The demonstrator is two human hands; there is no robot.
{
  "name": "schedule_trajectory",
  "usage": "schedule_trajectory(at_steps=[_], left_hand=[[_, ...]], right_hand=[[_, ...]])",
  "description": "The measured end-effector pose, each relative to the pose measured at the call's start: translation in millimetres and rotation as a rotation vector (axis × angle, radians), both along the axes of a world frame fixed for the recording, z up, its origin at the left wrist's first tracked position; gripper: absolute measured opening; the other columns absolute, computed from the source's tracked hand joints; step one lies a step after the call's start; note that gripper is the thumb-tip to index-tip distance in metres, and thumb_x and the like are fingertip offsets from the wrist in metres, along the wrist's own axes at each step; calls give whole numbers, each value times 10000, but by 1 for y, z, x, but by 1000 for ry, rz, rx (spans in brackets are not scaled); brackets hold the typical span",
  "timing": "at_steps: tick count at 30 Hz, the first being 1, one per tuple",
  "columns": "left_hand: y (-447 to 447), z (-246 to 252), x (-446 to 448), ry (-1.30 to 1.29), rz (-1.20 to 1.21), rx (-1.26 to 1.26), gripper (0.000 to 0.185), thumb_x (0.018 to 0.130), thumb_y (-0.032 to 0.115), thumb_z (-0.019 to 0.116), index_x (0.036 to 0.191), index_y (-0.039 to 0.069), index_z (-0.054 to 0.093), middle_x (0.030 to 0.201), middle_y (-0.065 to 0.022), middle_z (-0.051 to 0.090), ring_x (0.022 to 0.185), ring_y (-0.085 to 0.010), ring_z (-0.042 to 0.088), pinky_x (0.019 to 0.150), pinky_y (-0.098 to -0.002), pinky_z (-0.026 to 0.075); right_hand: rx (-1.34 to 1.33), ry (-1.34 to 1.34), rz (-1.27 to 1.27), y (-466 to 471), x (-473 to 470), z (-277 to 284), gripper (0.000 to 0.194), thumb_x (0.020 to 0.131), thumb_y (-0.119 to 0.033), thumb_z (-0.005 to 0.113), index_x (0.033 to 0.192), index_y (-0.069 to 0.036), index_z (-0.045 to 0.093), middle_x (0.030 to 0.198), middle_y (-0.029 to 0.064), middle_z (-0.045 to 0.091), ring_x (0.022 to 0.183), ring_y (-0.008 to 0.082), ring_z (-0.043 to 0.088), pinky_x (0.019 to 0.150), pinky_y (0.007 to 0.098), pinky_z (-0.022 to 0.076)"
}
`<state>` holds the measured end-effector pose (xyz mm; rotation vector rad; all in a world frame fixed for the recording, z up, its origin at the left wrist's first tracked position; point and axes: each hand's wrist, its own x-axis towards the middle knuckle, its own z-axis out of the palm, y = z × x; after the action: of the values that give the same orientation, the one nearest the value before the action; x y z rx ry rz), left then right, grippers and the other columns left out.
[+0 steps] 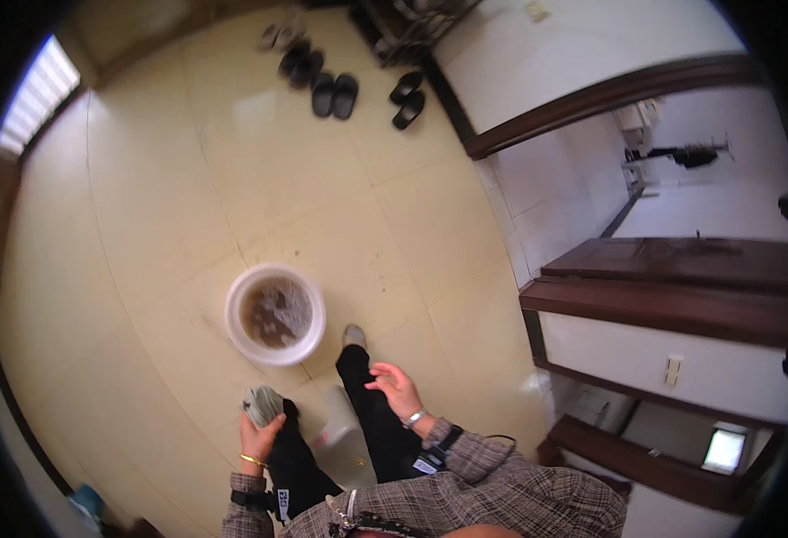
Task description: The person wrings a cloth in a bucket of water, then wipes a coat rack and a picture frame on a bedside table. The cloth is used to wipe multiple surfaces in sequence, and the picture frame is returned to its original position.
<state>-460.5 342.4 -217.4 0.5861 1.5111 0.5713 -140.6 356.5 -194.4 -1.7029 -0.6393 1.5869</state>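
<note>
My left hand (259,437), below a gold-coloured bracelet, grips a bunched grey-green cloth (263,405) above my left leg. My right hand (396,390) is held over my right leg, fingers apart and holding nothing; a silver-coloured band circles its wrist. Ahead of both hands, a white round basin (234,316) stands on the floor. Murky brown water (266,311) with patches of foam fills part of it. Between my legs is a whitish object (341,430), partly covered, whose kind I cannot tell.
Cream floor tiles (299,195) carry small dark specks near the basin. Several pairs of slippers (334,96) lie at the far side, by a dark rack (407,27). To the right are a doorway with a brown frame (609,101) and a dark wooden door (669,262).
</note>
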Motion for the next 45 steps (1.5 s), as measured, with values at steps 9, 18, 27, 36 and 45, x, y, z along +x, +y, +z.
schedule_trajectory(at_steps=[9,18,27,36,45], left_hand=[[113,175,93,97,-248,190,425,715,48,735,1069,39,499,815,-47,621,587,-118,575,482,-245,463],[228,279,271,-89,-391,592,295,728,51,701,1000,49,587,742,-17,611,589,-98,572,485,-224,448],[336,305,426,-130,-597,665,319,708,30,708,1005,35,589,810,-22,612,610,-97,570,513,-231,459],[472,339,646,-329,-802,723,531,708,42,752,1174,37,497,950,-36,616,768,-110,591,614,-238,485],[493,372,921,-470,-1368,951,760,694,156,821,1289,0,376,1231,-80,494,1131,-162,473,973,-319,404]], right_hand=[[274,-255,-139,-2,154,171,257,870,-60,521,1113,24,527,1027,113,616,788,207,685,704,281,533],[486,-498,-478,7,337,246,262,875,-11,486,1133,28,515,1035,106,600,783,193,670,702,258,526],[732,-616,-668,72,412,251,353,849,16,539,1194,10,464,1182,139,508,762,197,672,624,266,552],[676,-618,-900,160,570,288,329,880,-11,532,1199,19,458,1204,131,519,832,196,669,713,269,528],[729,-297,-679,228,694,316,337,931,-144,519,1233,-3,468,1163,111,560,999,201,605,848,306,489]])
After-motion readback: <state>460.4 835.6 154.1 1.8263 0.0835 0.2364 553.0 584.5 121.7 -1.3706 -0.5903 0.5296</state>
